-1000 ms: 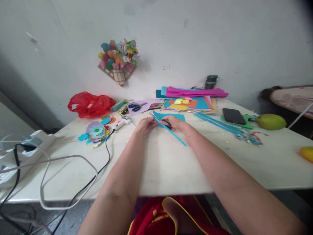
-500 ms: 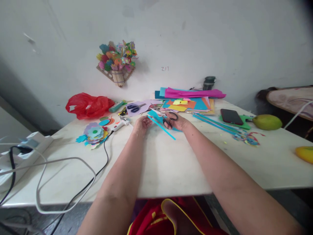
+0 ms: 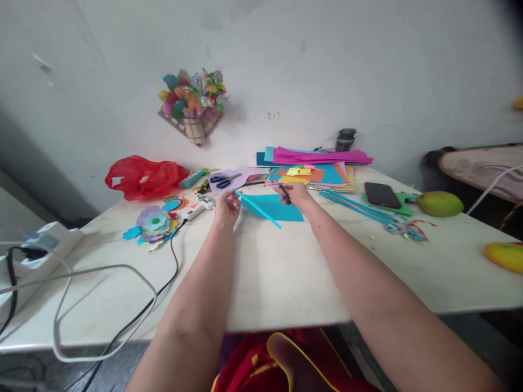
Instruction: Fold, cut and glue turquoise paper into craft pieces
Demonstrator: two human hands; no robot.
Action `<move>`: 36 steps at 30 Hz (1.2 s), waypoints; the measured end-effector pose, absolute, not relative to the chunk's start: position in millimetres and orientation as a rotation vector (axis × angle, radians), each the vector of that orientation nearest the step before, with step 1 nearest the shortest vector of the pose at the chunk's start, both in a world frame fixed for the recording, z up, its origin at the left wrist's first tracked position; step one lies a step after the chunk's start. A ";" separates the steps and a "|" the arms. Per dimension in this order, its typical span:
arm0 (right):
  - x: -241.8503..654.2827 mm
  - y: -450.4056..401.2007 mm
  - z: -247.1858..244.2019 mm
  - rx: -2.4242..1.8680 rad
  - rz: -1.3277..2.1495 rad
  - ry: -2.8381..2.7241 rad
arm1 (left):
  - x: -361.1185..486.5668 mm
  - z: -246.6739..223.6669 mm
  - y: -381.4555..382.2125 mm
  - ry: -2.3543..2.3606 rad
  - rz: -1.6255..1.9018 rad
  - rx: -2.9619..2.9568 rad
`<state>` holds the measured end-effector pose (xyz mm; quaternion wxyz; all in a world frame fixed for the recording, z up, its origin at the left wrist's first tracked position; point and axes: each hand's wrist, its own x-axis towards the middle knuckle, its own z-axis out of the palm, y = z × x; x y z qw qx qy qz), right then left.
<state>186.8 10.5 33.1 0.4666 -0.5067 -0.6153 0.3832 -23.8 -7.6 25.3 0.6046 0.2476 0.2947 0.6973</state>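
Head — outstretched left hand [image 3: 226, 211] pinches blue strip [image 3: 259, 209].

Blue strip [image 3: 259, 210] — aslant over blue sheet [image 3: 273, 206]

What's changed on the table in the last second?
The hands have moved apart: the left hand leftward, with the blue strip, and the right hand rightward, with the scissors. The blue sheet now shows more fully between them; whether the left hand let it go is unclear. The red bag and phone stayed put.
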 end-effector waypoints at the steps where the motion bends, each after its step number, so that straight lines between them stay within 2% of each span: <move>1: 191.2 14.3 31.4 -1.389 0.817 -1.507 | -24.0 27.1 -8.7 0.666 1.610 0.560; 4: 208.5 21.4 28.2 -1.771 0.390 -1.634 | -23.6 29.2 -9.1 0.635 1.605 0.558; 6: 219.7 22.2 27.7 -1.951 0.225 -1.733 | -22.9 28.3 -7.3 0.634 1.596 0.552; 10: 232.8 20.0 27.9 -2.138 0.137 -1.886 | -20.7 26.6 -3.2 0.639 1.572 0.584; 14: 237.0 18.6 25.9 -2.260 0.039 -1.772 | -17.8 29.4 -2.7 0.629 1.579 0.616; 23: 245.7 19.8 24.7 -2.215 -0.064 -1.722 | -10.8 33.8 -3.2 0.621 1.585 0.615; 27: 223.4 14.1 41.8 -2.000 0.132 -1.682 | -6.6 32.0 -2.0 0.646 1.614 0.621; 32: 179.5 -4.1 48.1 -1.342 1.081 -1.730 | 0.3 29.2 -1.7 0.665 1.631 0.656; 36: 156.1 -14.8 42.3 -1.178 1.339 -1.758 | 3.0 27.5 -2.1 0.705 1.619 0.685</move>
